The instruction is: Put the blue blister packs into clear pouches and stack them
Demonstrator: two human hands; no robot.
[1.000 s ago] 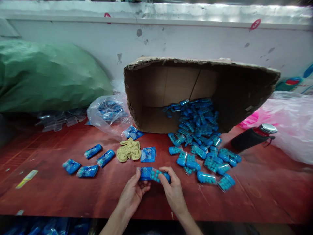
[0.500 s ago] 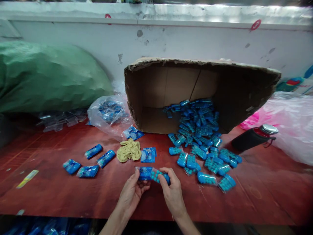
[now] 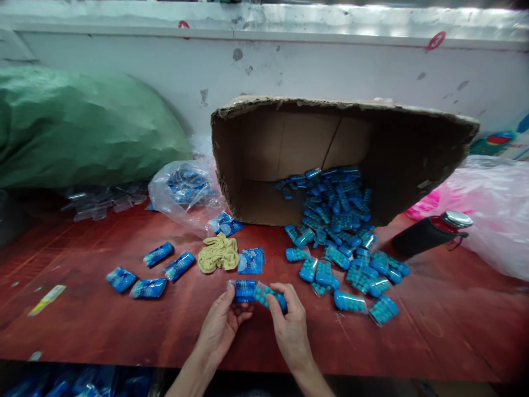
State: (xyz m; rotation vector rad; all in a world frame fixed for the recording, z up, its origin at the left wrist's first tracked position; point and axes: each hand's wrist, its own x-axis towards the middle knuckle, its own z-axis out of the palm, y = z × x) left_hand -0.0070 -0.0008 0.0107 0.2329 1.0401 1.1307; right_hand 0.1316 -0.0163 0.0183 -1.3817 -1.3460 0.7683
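Observation:
My left hand [image 3: 225,317] is closed on a printed blue sachet [image 3: 244,291], its thumb on the left end. Thumb and fingers of my right hand [image 3: 290,317] grip a small clear bottle [image 3: 264,296] with a blue cap, full of light-blue balls. The bottle's clear end meets the sachet's right end; I cannot tell whether it is inside. Beyond the hands lie flat blue sachets [image 3: 250,261] and a crumpled yellow-green cloth [image 3: 217,253]. To the left are several filled blue packets [image 3: 149,288]. Many similar bottles [image 3: 350,301] are heaped at the right.
A cardboard box [image 3: 248,207] lies on its side, spilling bottles onto the red table [image 3: 198,342]. A black flask [image 3: 425,236] leans at right beside pink-white plastic bags [image 3: 487,209]. At left are a green sack [image 3: 86,132], a clear bag of sachets [image 3: 165,190] and a yellow-handled cutter [image 3: 47,299].
Both hands keep nearly the same place, sachet and bottle still end to end. The view has shifted very slightly; nothing else has visibly moved.

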